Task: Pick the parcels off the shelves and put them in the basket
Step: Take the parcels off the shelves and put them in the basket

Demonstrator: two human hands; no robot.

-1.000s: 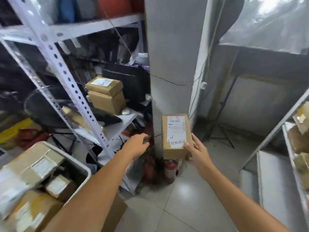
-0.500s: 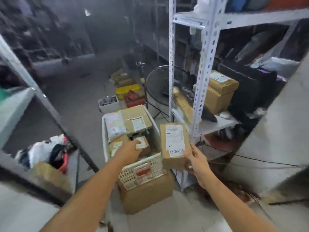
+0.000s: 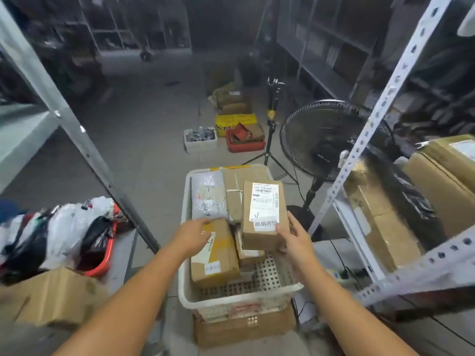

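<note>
Seen from the head looking down, a person's two bare forearms reach out over a white perforated plastic basket (image 3: 187,299) that stands on a cardboard carton (image 3: 244,327) on the floor. The right hand (image 3: 295,237) grasps a small brown parcel (image 3: 263,214) by its near right corner, thumb on the white label on top and fingers curled along the right side. The parcel is held over the right half of the basket, label up; whether it touches the parcels below cannot be told. The left hand (image 3: 191,236) holds nothing, its fingers loosely extended over a taped brown box (image 3: 216,258) lying in the near left of the basket. Farther in on the left lies a grey plastic mailer (image 3: 208,196), with a flat brown package (image 3: 239,181) to its right. A black pedestal fan (image 3: 326,140) stands just right of the basket, behind a white perforated shelf post (image 3: 372,119). Large cartons (image 3: 380,217) sit on the right shelf. At near left, a red tub (image 3: 102,263) holds stuffed plastic bags.
</note>
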